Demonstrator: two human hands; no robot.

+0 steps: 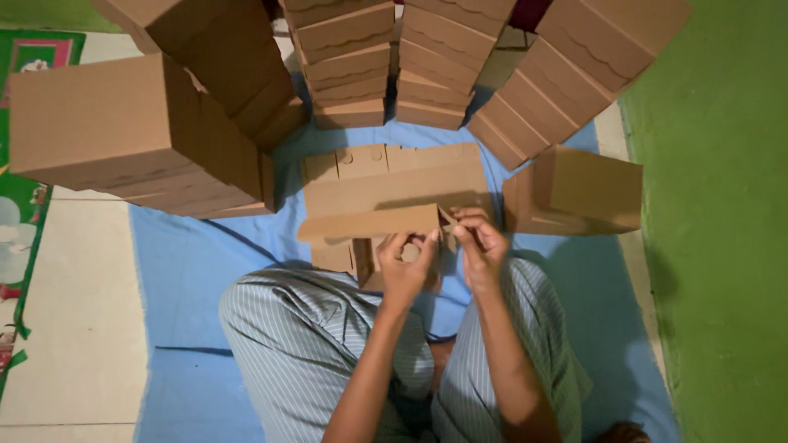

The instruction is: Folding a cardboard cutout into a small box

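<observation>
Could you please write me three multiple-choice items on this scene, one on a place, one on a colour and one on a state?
1. Where does the finished box nearest the right hand lie?
A. on the blue sheet, to that hand's right
B. on the person's lap
C. on top of a stack

2. What colour is the wall on the right?
A. white
B. green
C. red

3. What state is the cardboard piece between the hands in?
A. crumpled into a ball
B. closed into a finished box
C. partly folded, flaps open

Answers:
1 A: it rests on the sheet, just right of the right hand.
2 B: the surface along the right edge is plain green.
3 C: the left hand and the right hand pinch a flap at its near edge while the rest lies flat.
</observation>
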